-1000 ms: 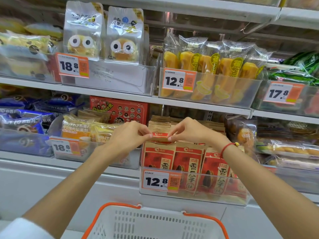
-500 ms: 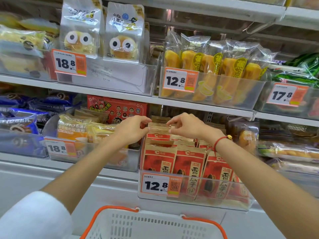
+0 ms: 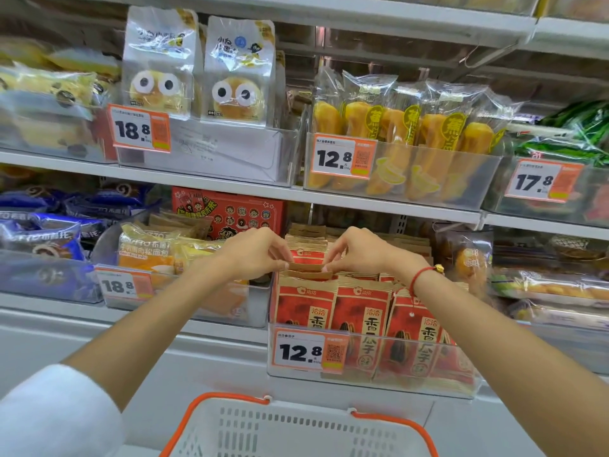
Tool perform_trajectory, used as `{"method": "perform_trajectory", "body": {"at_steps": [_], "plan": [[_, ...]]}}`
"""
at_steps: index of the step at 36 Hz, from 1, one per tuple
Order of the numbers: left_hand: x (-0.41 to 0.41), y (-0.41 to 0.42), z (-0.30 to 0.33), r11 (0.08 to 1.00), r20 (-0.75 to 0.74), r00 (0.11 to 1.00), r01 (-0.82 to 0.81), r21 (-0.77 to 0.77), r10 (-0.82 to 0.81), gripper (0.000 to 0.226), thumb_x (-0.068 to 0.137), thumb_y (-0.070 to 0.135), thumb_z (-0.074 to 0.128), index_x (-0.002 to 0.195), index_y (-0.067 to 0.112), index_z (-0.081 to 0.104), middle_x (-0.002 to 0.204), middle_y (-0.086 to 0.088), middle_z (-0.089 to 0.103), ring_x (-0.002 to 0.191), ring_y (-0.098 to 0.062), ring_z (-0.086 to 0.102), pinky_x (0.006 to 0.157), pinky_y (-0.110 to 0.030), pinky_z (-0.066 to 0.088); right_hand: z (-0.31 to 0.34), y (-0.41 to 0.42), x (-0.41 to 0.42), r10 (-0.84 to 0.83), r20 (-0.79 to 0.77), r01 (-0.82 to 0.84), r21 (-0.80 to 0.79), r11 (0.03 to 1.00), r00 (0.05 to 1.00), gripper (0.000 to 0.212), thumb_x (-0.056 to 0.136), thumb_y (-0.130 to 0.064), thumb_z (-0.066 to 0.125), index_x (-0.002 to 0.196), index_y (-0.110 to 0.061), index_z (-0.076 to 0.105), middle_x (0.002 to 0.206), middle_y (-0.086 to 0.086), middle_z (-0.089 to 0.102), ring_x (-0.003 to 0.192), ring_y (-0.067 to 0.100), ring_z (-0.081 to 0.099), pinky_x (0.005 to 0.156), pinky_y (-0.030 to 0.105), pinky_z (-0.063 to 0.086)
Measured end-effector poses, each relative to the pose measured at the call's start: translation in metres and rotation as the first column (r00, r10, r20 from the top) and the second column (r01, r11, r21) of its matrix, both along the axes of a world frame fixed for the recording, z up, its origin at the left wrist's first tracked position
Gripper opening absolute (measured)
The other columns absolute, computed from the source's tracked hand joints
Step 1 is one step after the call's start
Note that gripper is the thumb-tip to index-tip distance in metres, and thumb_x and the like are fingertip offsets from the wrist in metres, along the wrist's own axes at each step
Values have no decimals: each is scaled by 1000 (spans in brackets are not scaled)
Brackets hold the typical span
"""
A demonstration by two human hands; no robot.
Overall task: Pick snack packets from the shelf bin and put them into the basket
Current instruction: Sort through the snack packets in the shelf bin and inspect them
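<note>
Both hands pinch the top edge of one snack packet in the shelf bin.

The left hand (image 3: pixel 255 253) and right hand (image 3: pixel 359 252) each hold a corner of a brown-topped packet (image 3: pixel 306 268) standing among red packets (image 3: pixel 361 311) in a clear bin (image 3: pixel 372 380) with a 12.8 price tag (image 3: pixel 308 351). A red cord bracelet (image 3: pixel 418 278) circles the right wrist. Below, the white basket (image 3: pixel 296 433) with its orange rim sits near the bottom edge. On the shelf above stand bags with cartoon eyes (image 3: pixel 158 64) and yellow cake packs (image 3: pixel 395 127).
</note>
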State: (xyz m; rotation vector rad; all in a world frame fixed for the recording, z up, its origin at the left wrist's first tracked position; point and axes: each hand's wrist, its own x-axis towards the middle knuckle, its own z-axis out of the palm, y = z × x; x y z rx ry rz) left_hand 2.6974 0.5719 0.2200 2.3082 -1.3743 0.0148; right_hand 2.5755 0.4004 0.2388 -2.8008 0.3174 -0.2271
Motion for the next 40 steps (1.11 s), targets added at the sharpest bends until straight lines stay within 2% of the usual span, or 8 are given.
{"method": "perform_trajectory", "body": {"at_steps": [6, 10, 13, 19, 24, 32, 37, 40], "plan": [[1, 0, -2, 948, -100, 990, -124, -294, 99, 28, 89, 31, 69, 116, 24, 66, 104, 7, 71, 97, -9, 64, 92, -34, 51, -5, 2, -3, -116, 343, 82, 111, 990, 932, 4, 87, -31, 71, 84, -29, 73, 81, -7, 69, 85, 10, 65, 86, 39, 55], [-4, 0, -1, 940, -170, 981, -139, -310, 88, 39, 88, 34, 69, 124, 20, 59, 103, 10, 66, 99, -10, 62, 94, -34, 48, 3, 5, -7, -126, 498, 52, 160, 986, 858, 4, 88, -28, 70, 88, -27, 73, 84, -5, 73, 86, 10, 67, 86, 42, 55], [-11, 0, 0, 936, -167, 984, -111, -334, 57, 33, 91, 31, 66, 121, 19, 60, 113, 6, 68, 104, -11, 62, 94, -34, 47, 9, 12, -13, -118, 573, 26, 166, 986, 811, 4, 89, -27, 69, 91, -25, 72, 85, -5, 73, 84, 8, 67, 84, 36, 54], [-30, 6, 4, 827, -104, 994, -71, -558, 15, 18, 92, 28, 65, 109, 31, 61, 106, 17, 68, 98, 1, 61, 87, -21, 46, 13, 18, -32, -93, 697, -33, 166, 986, 711, 4, 90, -28, 67, 94, -26, 69, 84, -10, 71, 83, 6, 65, 80, 31, 52], [-56, 12, 10, 669, -88, 996, -58, -741, -11, 24, 91, 30, 64, 113, 36, 59, 101, 31, 59, 102, 3, 59, 92, -23, 46, 23, 30, -46, -78, 737, -133, 224, 965, 671, 13, 91, -29, 67, 104, -28, 65, 92, -14, 69, 85, 0, 63, 82, 25, 51], [-88, 26, 20, 488, -93, 994, -57, -871, -50, 23, 91, 34, 62, 113, 29, 62, 102, 21, 66, 98, 4, 62, 86, -17, 51, 31, 48, -70, -40, 724, -272, 309, 912, 689, 20, 94, -33, 62, 112, -26, 67, 106, -7, 71, 99, 6, 65, 88, 23, 51], [-102, 28, 14, 483, -201, 966, -98, -870, -165, 24, 92, 32, 62, 115, 29, 64, 105, 16, 70, 102, -3, 64, 92, -36, 54, 18, 50, -83, -52, 716, -322, 376, 869, 696, 21, 92, -26, 66, 112, -28, 65, 102, -10, 73, 97, 5, 68, 87, 22, 53], [-106, 26, 7, 524, -238, 952, -106, -845, -191, 27, 91, 33, 63, 117, 29, 64, 107, 15, 70, 103, -2, 64, 91, -34, 54, 7, 47, -86, -125, 708, -282, 428, 858, 695, 19, 90, -27, 68, 109, -27, 68, 98, -10, 74, 94, 4, 69, 84, 21, 53]]}}
